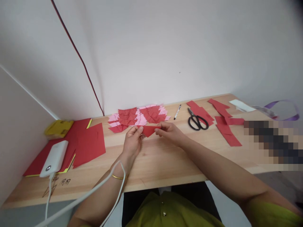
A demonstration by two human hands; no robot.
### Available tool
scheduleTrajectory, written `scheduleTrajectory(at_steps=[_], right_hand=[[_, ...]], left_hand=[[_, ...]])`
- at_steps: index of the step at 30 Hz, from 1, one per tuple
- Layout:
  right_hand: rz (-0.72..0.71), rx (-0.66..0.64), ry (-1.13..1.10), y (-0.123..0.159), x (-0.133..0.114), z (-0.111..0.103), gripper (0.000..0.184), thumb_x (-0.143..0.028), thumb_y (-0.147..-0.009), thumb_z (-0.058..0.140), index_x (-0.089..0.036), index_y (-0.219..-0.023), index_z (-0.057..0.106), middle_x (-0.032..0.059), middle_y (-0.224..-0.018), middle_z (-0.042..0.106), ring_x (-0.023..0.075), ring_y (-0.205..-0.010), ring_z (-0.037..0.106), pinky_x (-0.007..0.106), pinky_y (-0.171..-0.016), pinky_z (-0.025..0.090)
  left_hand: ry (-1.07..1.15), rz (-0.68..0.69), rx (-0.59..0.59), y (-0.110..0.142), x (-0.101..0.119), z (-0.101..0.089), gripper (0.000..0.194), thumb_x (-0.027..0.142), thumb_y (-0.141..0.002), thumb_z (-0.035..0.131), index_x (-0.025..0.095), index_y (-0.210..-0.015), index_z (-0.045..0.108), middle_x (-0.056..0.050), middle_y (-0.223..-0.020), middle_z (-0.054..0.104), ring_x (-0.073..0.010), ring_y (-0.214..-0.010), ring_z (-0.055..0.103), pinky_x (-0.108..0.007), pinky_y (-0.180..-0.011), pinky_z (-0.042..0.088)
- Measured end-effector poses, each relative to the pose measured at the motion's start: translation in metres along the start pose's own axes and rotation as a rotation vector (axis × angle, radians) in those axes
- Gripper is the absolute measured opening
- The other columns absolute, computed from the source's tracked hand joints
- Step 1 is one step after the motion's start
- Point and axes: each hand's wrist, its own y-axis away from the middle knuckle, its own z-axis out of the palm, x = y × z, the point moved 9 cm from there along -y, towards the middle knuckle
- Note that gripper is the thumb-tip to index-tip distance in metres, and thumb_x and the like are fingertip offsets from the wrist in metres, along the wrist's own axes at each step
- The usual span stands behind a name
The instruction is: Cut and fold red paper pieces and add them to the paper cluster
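Between my two hands is a small folded piece of red paper [149,130], its lower edge coming to a point. My left hand [133,138] pinches its left end between thumb and fingers. At the right end, my right hand [169,132] grips the paper with thumb and fingertips. Just beyond my hands lies a pile of red and pink folded paper pieces [127,116] against the wall. Black-handled scissors [197,121] rest with blades slightly apart to the right of my right hand, and a white marker pen [177,112] lies between them and the pile.
Red paper strips [227,134] lie at the right of the wooden table [165,164]. On the left are red paper sheets [92,145], a white power bank [54,157] and a yellow packet [59,128]. A white cable [94,189] crosses my left forearm. A blurred patch covers the right edge.
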Motion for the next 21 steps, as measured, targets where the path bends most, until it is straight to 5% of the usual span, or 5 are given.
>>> scheduleTrajectory(at_steps=[11, 21], right_hand=[[-0.03, -0.051, -0.019, 0.0, 0.0, 0.006, 0.032, -0.043, -0.087, 0.05, -0.017, -0.07, 0.061, 0.0014, -0.07, 0.061, 0.0107, -0.062, 0.053, 0.024, -0.061, 0.042], [-0.014, -0.038, 0.0, 0.0, 0.002, 0.004, 0.031, -0.041, -0.086, 0.051, -0.017, -0.07, 0.062, 0.0014, -0.07, 0.061, 0.011, -0.062, 0.052, 0.024, -0.061, 0.041]], left_hand=[[0.178, 0.012, -0.002, -0.003, -0.001, -0.002, 0.019, 0.031, -0.071, 0.072, 0.015, -0.075, 0.063, -0.003, -0.078, 0.068, -0.0132, -0.073, 0.063, -0.028, -0.074, 0.049], [0.09, 0.053, 0.129, -0.002, 0.009, -0.015, 0.022, 0.023, -0.061, 0.078, 0.014, -0.059, 0.058, 0.004, -0.051, 0.052, -0.0051, -0.05, 0.046, -0.018, -0.053, 0.039]])
